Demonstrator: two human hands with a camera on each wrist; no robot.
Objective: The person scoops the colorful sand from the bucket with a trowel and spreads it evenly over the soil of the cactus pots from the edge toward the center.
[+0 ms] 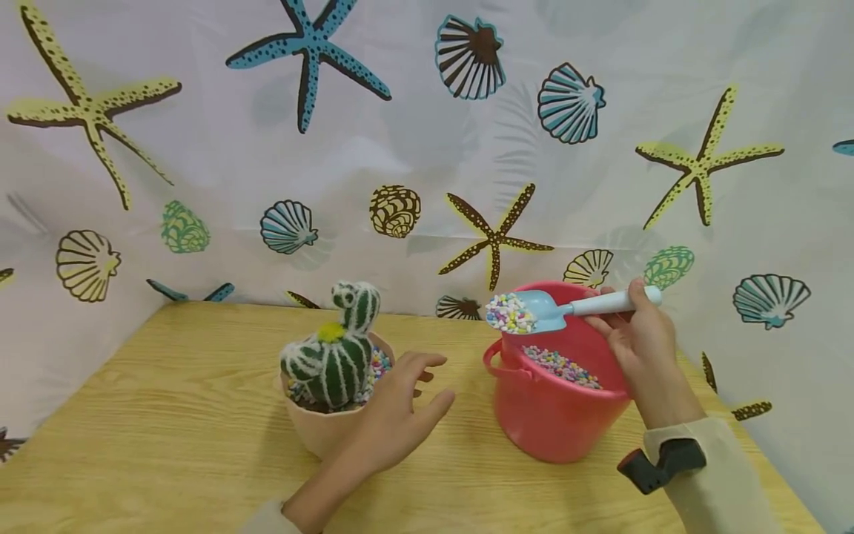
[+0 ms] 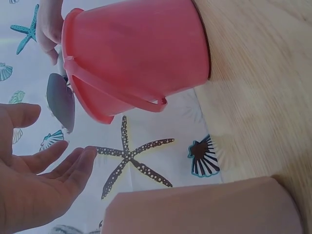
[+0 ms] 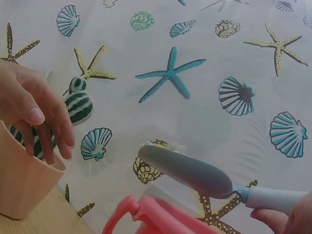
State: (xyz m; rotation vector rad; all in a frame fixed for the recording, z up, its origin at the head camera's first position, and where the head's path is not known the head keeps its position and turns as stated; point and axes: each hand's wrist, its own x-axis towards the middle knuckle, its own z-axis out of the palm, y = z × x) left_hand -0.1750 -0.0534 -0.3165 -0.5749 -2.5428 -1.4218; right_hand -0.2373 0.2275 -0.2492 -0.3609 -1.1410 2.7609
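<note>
My right hand point(image 1: 643, 341) grips the white handle of a small light-blue trowel point(image 1: 545, 310), held roughly level above the rim of a red bucket point(image 1: 557, 426). Small multicoloured pebbles point(image 1: 510, 314) are heaped on its blade. More pebbles point(image 1: 563, 367) lie inside the bucket. At the left, a green cactus point(image 1: 339, 368) with white fuzzy ribs and a yellow flower stands in a pale peach pot point(image 1: 313, 426), with pebbles around its base. My left hand point(image 1: 398, 411) is beside the pot's right side, fingers loosely bent and holding nothing. In the right wrist view the trowel's underside point(image 3: 190, 170) shows.
Everything stands on a light wooden table point(image 1: 167, 415). Behind it hangs a white cloth point(image 1: 400, 148) printed with starfish and shells. The bucket's red handle point(image 1: 500, 365) hangs down on its left side. A black device point(image 1: 660, 466) is strapped to my right wrist.
</note>
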